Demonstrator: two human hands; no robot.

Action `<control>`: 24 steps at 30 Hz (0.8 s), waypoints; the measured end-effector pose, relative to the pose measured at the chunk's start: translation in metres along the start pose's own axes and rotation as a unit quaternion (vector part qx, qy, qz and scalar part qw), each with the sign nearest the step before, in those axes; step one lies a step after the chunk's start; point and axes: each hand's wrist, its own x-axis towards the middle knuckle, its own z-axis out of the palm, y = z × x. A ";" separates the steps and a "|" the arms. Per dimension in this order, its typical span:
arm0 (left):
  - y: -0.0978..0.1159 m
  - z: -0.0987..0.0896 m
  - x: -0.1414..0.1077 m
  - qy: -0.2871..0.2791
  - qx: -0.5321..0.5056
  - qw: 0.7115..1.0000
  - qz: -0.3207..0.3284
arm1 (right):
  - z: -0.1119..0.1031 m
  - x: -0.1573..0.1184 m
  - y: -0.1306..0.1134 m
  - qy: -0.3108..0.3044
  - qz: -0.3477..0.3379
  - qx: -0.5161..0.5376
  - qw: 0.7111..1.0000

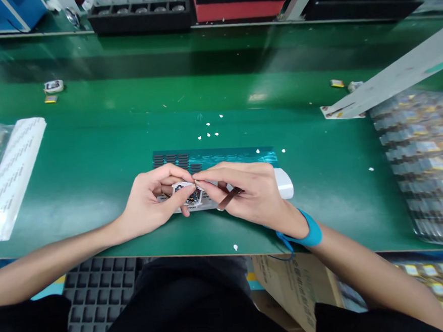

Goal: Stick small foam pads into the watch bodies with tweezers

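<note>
Between its thumb and fingers, my left hand (151,198) grips a small white electronic device (194,195), its open housing showing a circuit board. My right hand (247,184) meets it there, thumb and forefinger pinched at the device's upper right edge; anything tiny between those fingertips is hidden. A dark, flat, narrow tool, likely tweezers (230,199), is tucked in the right palm, pointing down and left. Under both hands lies a blue translucent sheet (224,155) with rows of dark strips at its left. A white roll (284,183) shows behind the right hand.
Small white tabs (208,134) dot the green table (98,144). Stacked clear trays (426,167) stand right, beside a white post (390,78). A white printed strip (13,175) lies left. Black trays (138,15) line the back shelf. A blue wrist strap (310,229) trails a cord.
</note>
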 end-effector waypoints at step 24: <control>0.002 0.001 -0.002 0.015 0.054 0.998 0.041 | -0.023 0.009 0.035 0.052 0.039 -0.199 0.978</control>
